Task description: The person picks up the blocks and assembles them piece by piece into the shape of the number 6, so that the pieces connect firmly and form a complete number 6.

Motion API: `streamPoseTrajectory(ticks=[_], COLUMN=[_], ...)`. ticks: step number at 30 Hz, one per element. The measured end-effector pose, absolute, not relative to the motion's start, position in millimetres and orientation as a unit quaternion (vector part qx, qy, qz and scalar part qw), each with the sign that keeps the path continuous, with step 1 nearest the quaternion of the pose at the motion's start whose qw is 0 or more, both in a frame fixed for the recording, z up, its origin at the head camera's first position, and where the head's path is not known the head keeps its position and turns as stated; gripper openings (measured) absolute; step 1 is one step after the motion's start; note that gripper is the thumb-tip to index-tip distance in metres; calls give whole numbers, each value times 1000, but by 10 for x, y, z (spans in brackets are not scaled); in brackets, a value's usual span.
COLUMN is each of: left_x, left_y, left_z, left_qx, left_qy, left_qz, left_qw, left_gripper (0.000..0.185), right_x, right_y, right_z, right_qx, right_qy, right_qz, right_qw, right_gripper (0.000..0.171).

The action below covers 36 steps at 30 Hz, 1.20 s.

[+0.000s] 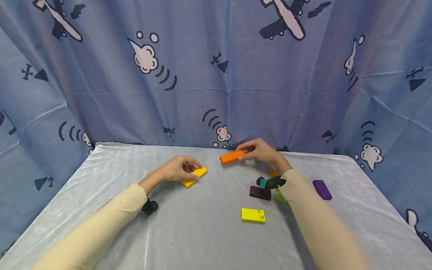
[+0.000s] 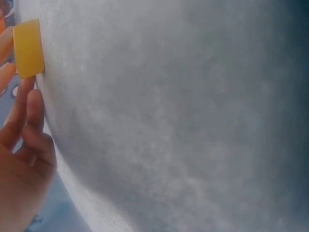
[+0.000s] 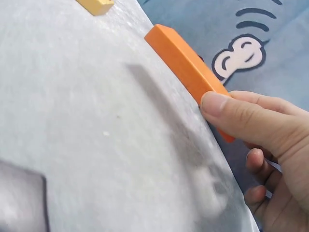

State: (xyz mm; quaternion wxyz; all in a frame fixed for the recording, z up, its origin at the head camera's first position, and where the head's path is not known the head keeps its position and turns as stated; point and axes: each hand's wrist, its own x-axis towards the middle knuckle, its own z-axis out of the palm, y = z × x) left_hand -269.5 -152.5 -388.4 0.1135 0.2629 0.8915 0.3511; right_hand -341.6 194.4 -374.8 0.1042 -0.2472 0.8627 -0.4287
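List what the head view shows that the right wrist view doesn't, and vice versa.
Head only: the left hand pinching a yellow block, plus the purple block, the green block and the airplane prints.

Right wrist only: the right hand's thumbnail close up, and two fingertips curled clear of the orange block.

Both: the right hand gripping the orange block, the pale tablecloth, the blue curtain, and a yellow block, though which one the wrist view catches is unclear.
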Motion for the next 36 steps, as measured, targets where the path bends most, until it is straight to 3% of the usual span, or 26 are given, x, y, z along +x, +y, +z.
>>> streamPoseTrajectory(ticks=[36], left_x=[-2672], left_y=[-1513], left_z=[-3846], left_qx=[262], left_qy=[894], left_qz=[344], left_qw=[115], left_gripper=[39], right_x=[-3355], right_y=[1486], right_z=[-3848], right_qx=[-262], right_qy=[854], right_qz=[-436], right_qw=[107], right_gripper=[31])
